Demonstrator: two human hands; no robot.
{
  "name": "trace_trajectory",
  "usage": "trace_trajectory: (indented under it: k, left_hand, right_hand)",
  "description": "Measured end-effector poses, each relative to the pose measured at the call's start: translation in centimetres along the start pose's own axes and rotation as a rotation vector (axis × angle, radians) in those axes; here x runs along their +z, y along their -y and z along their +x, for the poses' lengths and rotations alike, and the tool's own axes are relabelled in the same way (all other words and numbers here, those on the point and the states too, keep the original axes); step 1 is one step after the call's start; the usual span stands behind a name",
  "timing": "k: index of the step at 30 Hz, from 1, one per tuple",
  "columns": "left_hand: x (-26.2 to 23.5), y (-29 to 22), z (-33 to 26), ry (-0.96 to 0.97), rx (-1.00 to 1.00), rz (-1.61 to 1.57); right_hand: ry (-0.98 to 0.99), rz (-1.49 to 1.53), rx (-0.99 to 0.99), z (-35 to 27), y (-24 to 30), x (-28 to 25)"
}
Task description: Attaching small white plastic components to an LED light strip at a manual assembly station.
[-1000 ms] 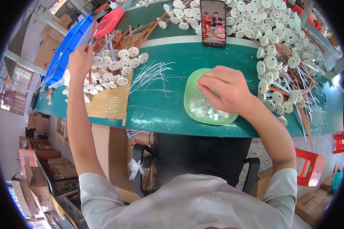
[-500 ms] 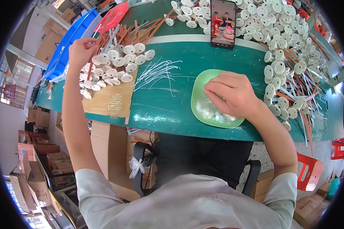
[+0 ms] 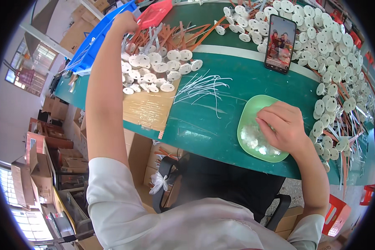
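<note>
Right hand rests fingers-down in the green dish near the counter's front edge, covering much of the small clear discs inside; cannot tell whether it pinches one. Left hand is stretched far out, curled closed over the orange strips beside the blue bin, its catch hidden. Bare green surface lies open between dish and white wires.

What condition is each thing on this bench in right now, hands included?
Left hand: stretched far out over the orange strips, grip hidden.
Right hand: fingers down in the green dish.
Green dish: holds small clear pieces.
Phone: lying flat, screen lit.
White discs: loosely heaped.
</note>
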State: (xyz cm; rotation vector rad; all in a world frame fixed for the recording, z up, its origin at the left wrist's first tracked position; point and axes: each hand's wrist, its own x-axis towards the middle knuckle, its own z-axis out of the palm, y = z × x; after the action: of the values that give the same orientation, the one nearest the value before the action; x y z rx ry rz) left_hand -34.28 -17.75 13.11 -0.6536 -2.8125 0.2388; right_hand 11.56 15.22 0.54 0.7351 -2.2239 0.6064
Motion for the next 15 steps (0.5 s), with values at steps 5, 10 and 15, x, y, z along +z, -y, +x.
trace_trajectory:
  k: [5,10,15]
  left_hand:
    - [-3.5,-4.9,-2.4,-0.565,0.086,-0.124]
    - [-6.0,-20.0,-15.2,-0.658,0.313,-1.154]
    - [-2.3,-30.6,-21.1,-0.591,0.613,-1.296]
  right_hand:
    - [0.009,-0.008,-0.010,0.1,0.1,-0.5]
    - [-0.084,-0.036,-0.082,0.6,0.7,-0.8]
    - [-0.107,-0.032,-0.008,0.0,0.3,-0.7]
